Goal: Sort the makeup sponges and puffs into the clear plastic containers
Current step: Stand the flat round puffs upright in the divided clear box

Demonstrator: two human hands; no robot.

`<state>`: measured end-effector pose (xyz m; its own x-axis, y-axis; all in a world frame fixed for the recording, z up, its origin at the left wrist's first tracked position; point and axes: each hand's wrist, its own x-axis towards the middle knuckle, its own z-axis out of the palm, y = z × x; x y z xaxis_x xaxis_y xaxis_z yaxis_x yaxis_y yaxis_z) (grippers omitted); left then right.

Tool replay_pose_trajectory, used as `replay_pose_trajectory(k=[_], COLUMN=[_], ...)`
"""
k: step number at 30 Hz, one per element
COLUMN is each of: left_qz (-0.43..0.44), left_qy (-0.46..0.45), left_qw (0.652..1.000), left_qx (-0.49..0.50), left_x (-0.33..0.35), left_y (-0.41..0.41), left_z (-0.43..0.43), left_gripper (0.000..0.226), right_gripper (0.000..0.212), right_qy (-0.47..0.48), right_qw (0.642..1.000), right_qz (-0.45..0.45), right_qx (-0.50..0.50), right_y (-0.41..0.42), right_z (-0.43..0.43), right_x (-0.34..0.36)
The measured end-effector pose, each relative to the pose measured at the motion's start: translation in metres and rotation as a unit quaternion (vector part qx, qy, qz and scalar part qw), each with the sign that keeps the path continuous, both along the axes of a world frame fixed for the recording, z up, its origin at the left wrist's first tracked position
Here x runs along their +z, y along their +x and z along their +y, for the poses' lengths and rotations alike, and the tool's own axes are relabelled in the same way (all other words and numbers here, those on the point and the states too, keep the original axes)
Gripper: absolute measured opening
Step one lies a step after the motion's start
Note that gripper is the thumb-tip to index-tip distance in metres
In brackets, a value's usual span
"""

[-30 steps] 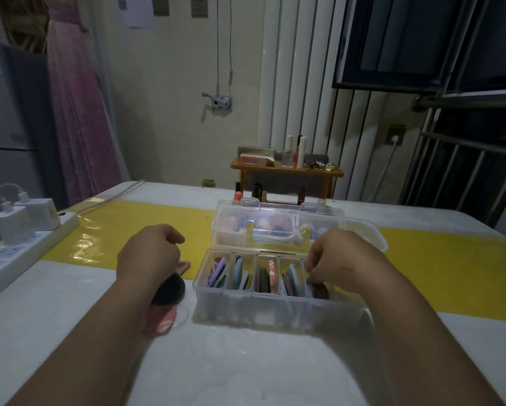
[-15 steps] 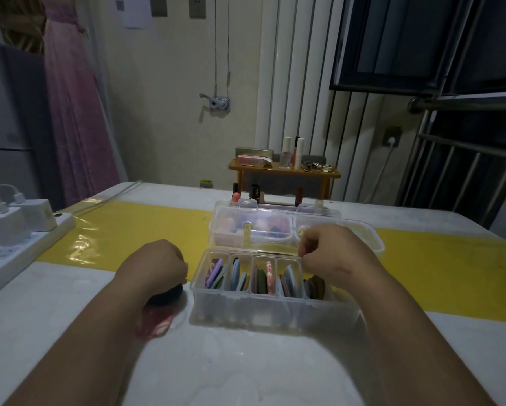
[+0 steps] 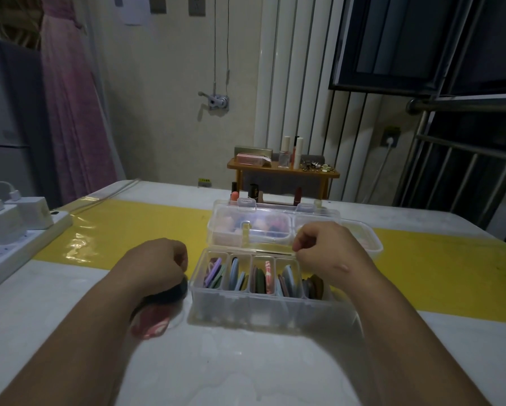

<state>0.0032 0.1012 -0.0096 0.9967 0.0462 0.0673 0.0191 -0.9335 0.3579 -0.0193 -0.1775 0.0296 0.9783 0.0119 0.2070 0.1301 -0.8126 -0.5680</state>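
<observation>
Over a blurry pink puff (image 3: 150,322), the left hand (image 3: 158,266) curls its fingers round a dark puff (image 3: 175,291), beside the clear divided box (image 3: 260,313) — flat puffs (image 3: 235,278) stand in its slots. Above its right end the right hand (image 3: 325,253) has curled fingers, maybe empty. Behind sits a sponge box (image 3: 316,214).

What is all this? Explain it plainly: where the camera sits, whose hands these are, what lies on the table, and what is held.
No machine: a person's two bare hands, filmed by one head-worn camera looking down. On the table stand a divided clear container holding flat puffs on edge and a second container behind it. The left hand grips a dark puff beside a pink puff; the right hand hovers curled over the divided clear container, apparently holding nothing.
</observation>
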Motion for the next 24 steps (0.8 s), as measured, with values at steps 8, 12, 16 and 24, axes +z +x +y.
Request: replay_pose_trajectory(k=[8, 12, 16, 24], left_qz=[-0.115, -0.224, -0.246, -0.197], left_qy=[-0.185, -0.295, -0.397, -0.486], left_qw=[0.974, 0.924, 0.882, 0.852], left_qx=[0.056, 0.094, 0.061, -0.014], left_x=[0.002, 0.005, 0.009, 0.014], left_y=[0.004, -0.001, -0.002, -0.01], left_z=[-0.005, -0.009, -0.016, -0.034], left_gripper=[0.025, 0.022, 0.018, 0.023], right_gripper=[0.021, 0.021, 0.022, 0.012], right_qy=[0.012, 0.032, 0.063, 0.134], right_qw=[1.0, 0.999, 0.996, 0.983], right_qz=[-0.015, -0.03, -0.051, -0.058], right_qx=[0.0, 0.009, 0.031, 0.109], right_y=[0.005, 0.006, 0.007, 0.004], right_z=[-0.001, -0.001, -0.002, 0.008], right_x=[-0.005, -0.006, -0.007, -0.005])
